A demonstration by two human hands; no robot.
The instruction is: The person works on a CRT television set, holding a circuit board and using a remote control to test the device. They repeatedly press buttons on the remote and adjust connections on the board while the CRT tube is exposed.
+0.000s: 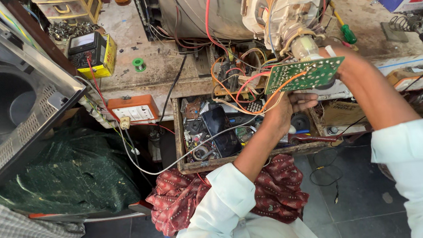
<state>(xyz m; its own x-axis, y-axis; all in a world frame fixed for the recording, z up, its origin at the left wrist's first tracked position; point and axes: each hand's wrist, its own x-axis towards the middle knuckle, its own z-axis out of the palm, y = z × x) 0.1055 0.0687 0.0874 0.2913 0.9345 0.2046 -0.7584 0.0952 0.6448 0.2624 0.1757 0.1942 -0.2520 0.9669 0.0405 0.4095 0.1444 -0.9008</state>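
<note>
The small green circuit board [303,75] sits at the neck of a picture tube [222,6], over a dusty, cluttered workbench [161,67]. The left hand [284,108] pinches its lower edge; the right hand [342,64] is hidden behind the board, grip unclear. Below, an open drawer [248,157] holds parts and a dark phone [221,131]; a yellow multimeter [94,53] stands left. Tangled wires [239,83] hide the chassis.

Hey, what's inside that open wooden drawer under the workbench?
The wooden drawer holds a black phone, a grey cable and loose electronic parts. The left hand and forearm cover its right part; whatever lies underneath cannot be seen.
</note>
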